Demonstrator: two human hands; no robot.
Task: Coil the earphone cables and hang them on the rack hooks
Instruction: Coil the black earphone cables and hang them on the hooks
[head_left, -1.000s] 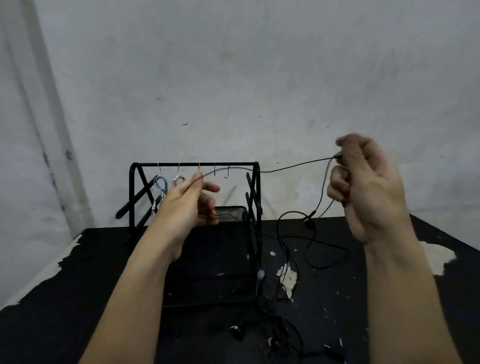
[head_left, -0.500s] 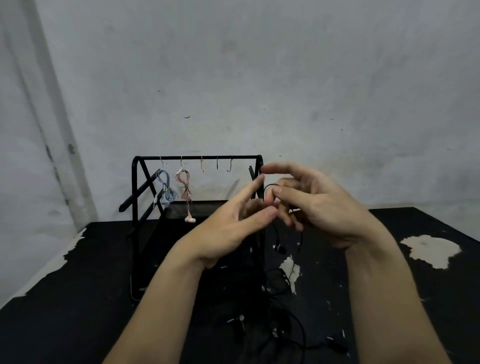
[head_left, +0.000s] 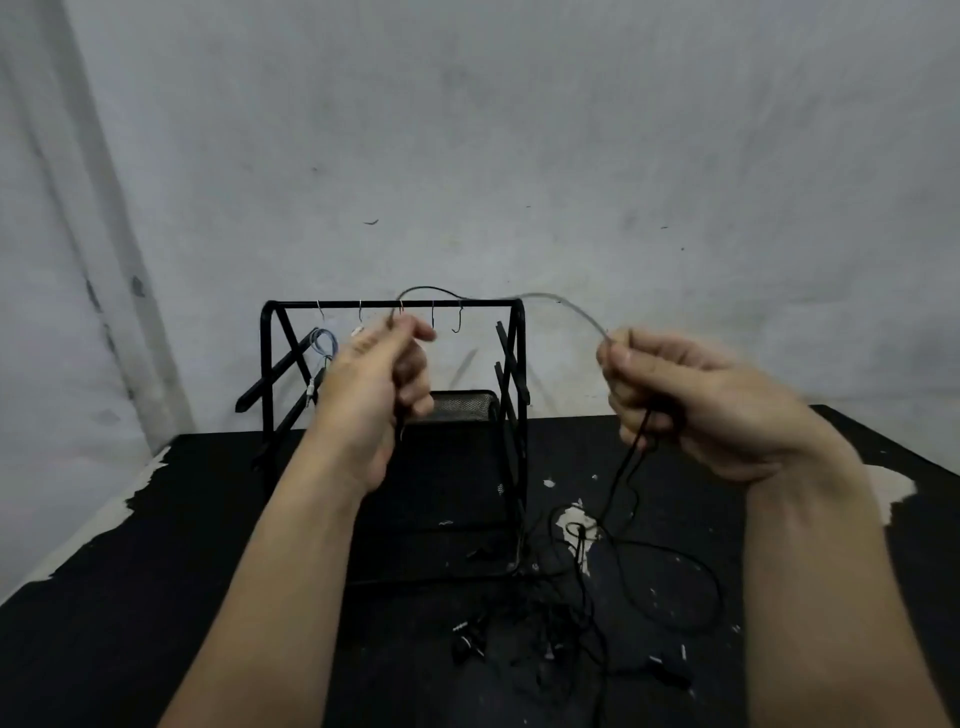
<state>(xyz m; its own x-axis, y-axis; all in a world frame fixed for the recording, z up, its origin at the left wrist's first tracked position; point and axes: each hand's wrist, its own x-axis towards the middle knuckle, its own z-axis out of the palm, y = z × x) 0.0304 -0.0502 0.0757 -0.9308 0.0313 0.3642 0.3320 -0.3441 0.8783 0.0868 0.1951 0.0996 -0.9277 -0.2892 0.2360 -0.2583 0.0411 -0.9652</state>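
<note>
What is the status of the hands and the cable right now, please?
Both hands pinching black cable: left hand, right hand. Cable arcs between them, tail trails to table. Rack behind, hooks unobstructed.

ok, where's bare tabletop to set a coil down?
Free: tabletop left of the rack, and its far right corner. Crowded: loose black earphone cables sprawl right of the rack's base and in front of it.

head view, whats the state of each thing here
left hand: pinches the black cable
right hand: grips the black cable
black cable: arched between the hands, tail trailing to the table
blue earphones: coiled, hanging on the rack
rack: upright
cable pile: loose, tangled on the table
</note>
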